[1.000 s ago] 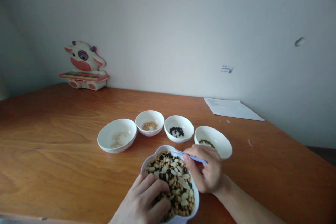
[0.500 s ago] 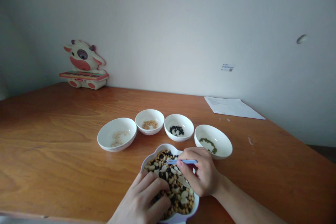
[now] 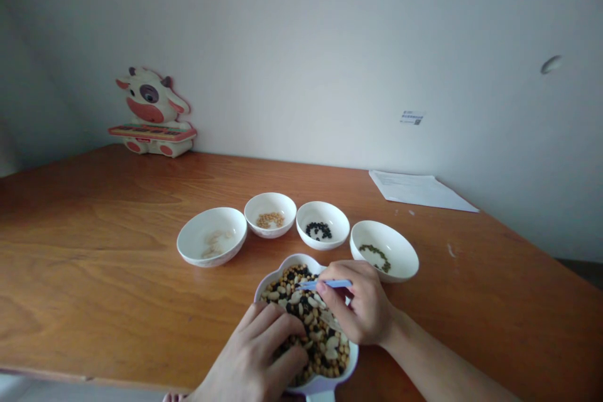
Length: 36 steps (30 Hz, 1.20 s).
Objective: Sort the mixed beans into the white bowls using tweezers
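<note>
White china with a scalloped edge: that's the bowl [image 3: 325,387] at the front of the wooden tabletop [image 3: 94,232], heaped with mixed beans [image 3: 301,311]. Left hand [image 3: 252,352] is on the heap, open, fingers spread across the smooth beans. Right hand [image 3: 362,304] is clamped on one pair of blue plastic tweezers [image 3: 327,284], tips reaching over the beans. Beyond that bowl, four round white bowls [image 3: 211,223] curve in a row, holding pale flat seeds [image 3: 214,243], yellow beans [image 3: 270,220], black beans [image 3: 318,230] and green beans [image 3: 375,257]. Farther behind it sit one paper sheet [image 3: 419,191] and one toy cow [image 3: 151,113].
</note>
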{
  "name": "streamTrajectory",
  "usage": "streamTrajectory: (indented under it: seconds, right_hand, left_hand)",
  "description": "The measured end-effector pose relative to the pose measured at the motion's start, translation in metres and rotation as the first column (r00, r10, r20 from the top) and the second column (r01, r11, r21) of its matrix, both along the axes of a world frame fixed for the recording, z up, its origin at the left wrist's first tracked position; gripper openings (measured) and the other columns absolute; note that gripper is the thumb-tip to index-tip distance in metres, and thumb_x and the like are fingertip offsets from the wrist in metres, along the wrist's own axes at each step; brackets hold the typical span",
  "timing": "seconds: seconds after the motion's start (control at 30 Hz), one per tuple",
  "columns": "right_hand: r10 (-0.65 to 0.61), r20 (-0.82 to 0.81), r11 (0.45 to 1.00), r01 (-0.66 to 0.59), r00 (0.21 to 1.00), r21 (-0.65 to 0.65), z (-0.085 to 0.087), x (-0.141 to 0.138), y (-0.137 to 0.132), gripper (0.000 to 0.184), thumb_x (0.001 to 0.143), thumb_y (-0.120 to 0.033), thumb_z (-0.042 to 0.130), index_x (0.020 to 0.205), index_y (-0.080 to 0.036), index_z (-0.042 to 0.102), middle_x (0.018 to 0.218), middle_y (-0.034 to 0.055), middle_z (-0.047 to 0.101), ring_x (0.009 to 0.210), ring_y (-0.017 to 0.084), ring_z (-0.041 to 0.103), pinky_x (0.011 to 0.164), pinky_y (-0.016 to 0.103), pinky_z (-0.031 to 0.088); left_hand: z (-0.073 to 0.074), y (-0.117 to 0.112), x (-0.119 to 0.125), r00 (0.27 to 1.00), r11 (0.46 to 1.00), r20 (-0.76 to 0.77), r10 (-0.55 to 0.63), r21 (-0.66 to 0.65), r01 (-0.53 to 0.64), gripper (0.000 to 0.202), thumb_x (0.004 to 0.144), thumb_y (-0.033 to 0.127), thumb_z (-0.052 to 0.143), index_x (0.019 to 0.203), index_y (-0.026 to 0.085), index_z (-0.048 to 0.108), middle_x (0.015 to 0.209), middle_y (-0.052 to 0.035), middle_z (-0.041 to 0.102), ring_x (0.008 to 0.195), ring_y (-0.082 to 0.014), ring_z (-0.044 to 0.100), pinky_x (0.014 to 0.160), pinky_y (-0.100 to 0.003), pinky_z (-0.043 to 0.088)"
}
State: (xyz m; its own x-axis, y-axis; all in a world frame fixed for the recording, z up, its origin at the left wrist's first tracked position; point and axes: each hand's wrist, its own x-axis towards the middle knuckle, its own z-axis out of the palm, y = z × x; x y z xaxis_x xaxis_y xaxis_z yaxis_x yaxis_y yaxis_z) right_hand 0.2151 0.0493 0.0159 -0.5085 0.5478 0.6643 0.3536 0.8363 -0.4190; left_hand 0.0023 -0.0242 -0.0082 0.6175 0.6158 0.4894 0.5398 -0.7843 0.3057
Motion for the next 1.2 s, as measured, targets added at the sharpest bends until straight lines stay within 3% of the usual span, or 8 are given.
streamTrajectory:
  seconds: [0.33, 1.2]
  right_hand:
    - [-0.008, 0.001, 1.0, 0.008, 1.0, -0.005, -0.0004, 0.0003, 0.0006, 0.018, 0.089, -0.02, 0.052, 0.072, -0.018, 0.059, 0.06, 0.0024, 0.063, 0.054, 0.015, 0.058, 0.054, 0.027, 0.041]
    - [-0.012, 0.011, 1.0, 0.013, 1.0, -0.023, 0.0012, -0.0002, 0.0006, 0.02, 0.089, -0.021, 0.051, 0.07, -0.019, 0.058, 0.06, 0.0023, 0.063, 0.053, 0.015, 0.058, 0.052, 0.027, 0.041]
  left_hand:
    - [-0.0008, -0.0027, -0.0007, 1.0, 1.0, 0.001, -0.013, -0.008, 0.013, 0.026, 0.098, 0.043, 0.059, 0.089, 0.019, 0.061, 0.103, -0.0034, 0.064, 0.087, -0.0205, 0.054, 0.082, -0.036, 0.047]
    - [0.0039, 0.001, -0.0001, 1.0, 0.999, -0.02, -0.02, -0.026, 0.019, 0.033, 0.101, 0.046, 0.049, 0.088, 0.018, 0.062, 0.101, -0.0053, 0.065, 0.088, -0.0209, 0.056, 0.08, -0.036, 0.049]
